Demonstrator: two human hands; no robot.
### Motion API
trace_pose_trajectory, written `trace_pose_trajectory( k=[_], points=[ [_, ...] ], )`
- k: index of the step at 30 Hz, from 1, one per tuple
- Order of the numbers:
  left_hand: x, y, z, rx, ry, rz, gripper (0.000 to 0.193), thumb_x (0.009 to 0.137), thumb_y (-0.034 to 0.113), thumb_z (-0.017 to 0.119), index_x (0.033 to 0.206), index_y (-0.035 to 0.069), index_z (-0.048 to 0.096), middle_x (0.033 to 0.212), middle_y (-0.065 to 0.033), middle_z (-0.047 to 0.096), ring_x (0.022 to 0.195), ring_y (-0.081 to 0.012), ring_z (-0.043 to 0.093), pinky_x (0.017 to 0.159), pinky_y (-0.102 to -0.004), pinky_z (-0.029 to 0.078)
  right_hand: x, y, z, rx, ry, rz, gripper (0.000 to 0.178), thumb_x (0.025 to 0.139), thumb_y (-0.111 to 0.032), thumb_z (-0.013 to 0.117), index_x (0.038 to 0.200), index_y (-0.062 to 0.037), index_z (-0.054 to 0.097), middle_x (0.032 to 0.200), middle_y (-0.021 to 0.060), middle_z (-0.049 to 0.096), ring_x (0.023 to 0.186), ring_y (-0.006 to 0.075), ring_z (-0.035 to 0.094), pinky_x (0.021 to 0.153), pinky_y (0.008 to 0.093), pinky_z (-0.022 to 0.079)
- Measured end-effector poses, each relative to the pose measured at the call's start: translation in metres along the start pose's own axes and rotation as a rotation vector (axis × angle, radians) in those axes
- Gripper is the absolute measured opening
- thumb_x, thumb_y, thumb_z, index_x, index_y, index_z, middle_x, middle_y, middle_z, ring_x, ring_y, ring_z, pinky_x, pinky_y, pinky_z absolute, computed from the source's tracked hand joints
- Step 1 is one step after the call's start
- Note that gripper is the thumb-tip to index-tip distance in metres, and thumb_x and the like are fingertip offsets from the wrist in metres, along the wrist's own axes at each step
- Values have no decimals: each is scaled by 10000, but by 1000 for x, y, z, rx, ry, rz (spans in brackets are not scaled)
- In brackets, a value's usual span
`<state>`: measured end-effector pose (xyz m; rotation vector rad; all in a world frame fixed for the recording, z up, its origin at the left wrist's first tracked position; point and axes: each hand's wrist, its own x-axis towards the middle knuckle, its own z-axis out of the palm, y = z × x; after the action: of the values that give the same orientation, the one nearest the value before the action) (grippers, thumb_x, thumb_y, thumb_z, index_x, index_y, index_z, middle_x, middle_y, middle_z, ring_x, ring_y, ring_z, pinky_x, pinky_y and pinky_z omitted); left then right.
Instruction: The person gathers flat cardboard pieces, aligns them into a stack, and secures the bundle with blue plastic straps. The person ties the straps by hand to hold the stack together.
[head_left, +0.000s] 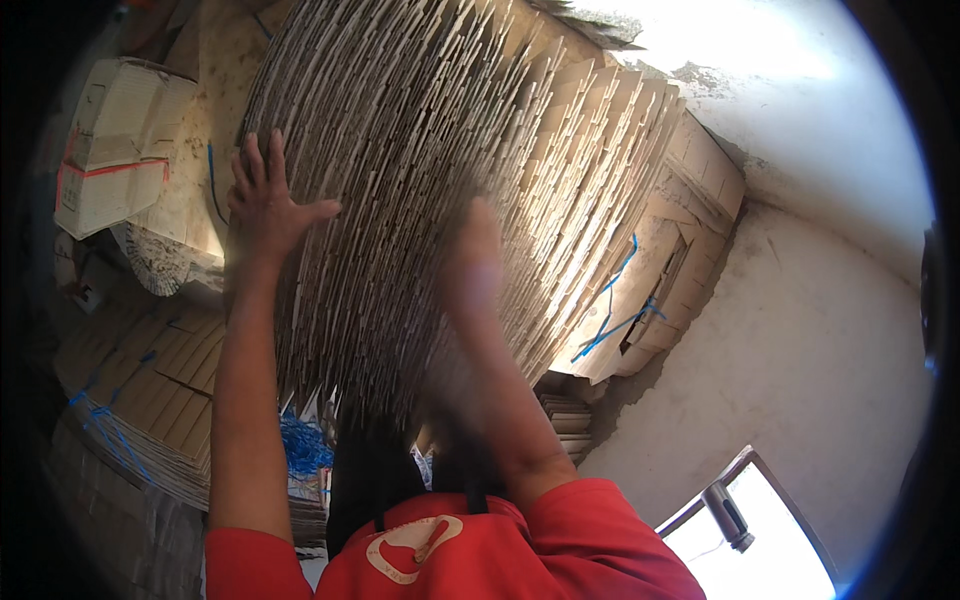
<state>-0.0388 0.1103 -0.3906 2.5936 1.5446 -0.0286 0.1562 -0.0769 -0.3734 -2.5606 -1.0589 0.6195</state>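
A large stack of brown cardboard sheets (390, 200), with many thin edges showing, spreads across the middle in front of me. My left hand (270, 200) lies on the left side of the stack with its fingers spread, holding nothing. Over the middle of the stack is my right hand (474, 250), smeared by motion. Its fingers cannot be made out, nor whether it touches the sheet edges.
A folded carton with a red line (115, 150) stands at the far left. Bundled cardboard (180, 390) with blue string lies at the lower left, near a blue string tangle (305, 445). More cardboard (690, 200) leans by a pale wall (790, 330) at right.
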Motion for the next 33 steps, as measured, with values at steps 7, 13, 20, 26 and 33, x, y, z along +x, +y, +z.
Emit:
trace_pose_trajectory(
  k=[7, 13, 20, 26, 33],
  points=[
    [0, 1, 0, -33, -9, -3, 1304, 521, 767, 702, 1531, 191, 112, 1576, -184, 98, 1426, -460, 128, 1037, -683, 234, 9, 20, -22, 47, -8, 214, 501, 972, -104, 469, 1441, -26, 312, 702, 104, 566, 486, 162, 491, 401, 305, 433],
    [0, -2, 2, -38, 7, -5, 1309, 514, 768, 704, 1531, 197, 111, 1575, -184, 103, 1428, -459, 124, 1034, -689, 232, 14, 11, -41, 80, -212, 342, 726, 912, -262, 558, 1511, -100, 181, 1368, 259, 441, 653, 271, 606, 511, 347, 507],
    [2, 1, 3, -42, 7, -7, 1314, 505, 786, 692, 1531, 204, 115, 1576, -180, 104, 1426, -460, 132, 1027, -700, 232, -9, 30, -4, -351, 146, -149, 736, 917, -259, 594, 1488, -29, 191, 1446, 251, 362, 706, 243, 591, 492, 297, 495],
    [1, -3, 4, -31, 30, 1, 1305, 509, 805, 673, 1530, 206, 123, 1575, -180, 107, 1423, -460, 136, 1026, -702, 237, -16, 18, -1, -82, 164, -49, 736, 908, -238, 605, 1473, 5, 201, 1230, 228, 524, 875, 297, 607, 617, 369, 531],
    [1, -3, 3, -8, 11, -2, 1304, 513, 830, 643, 1531, 205, 121, 1571, -179, 113, 1422, -463, 138, 1025, -698, 241, -6, -2, -8, 17, -209, 296, 788, 864, -96, 593, 1479, 56, 124, 752, 167, 612, 617, 283, 579, 552, 409, 504]
  ],
)
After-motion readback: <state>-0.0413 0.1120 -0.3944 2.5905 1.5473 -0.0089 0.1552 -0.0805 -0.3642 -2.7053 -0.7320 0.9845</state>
